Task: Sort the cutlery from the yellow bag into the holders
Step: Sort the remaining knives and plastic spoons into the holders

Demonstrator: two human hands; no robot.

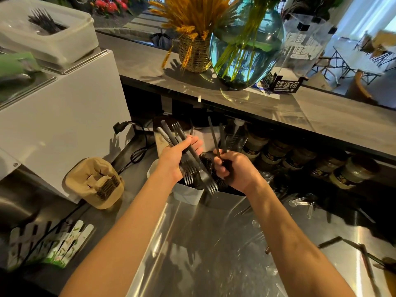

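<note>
Mid frame, my left hand (180,159) holds many forks (194,168) and my right hand (233,168) pinches two sticks (216,138) above the white holder (188,195). Loose forks could slip onto the desk (203,243).

A stainless steel counter (199,243) carries everything beneath the two gripping hands. Directly under the grips stands a white holder (188,195) filled with black forks. Left of the grips a brown paper cup carrier (94,183) lies with forks in it; right of them lie clear plastic spoons (302,203).
</note>
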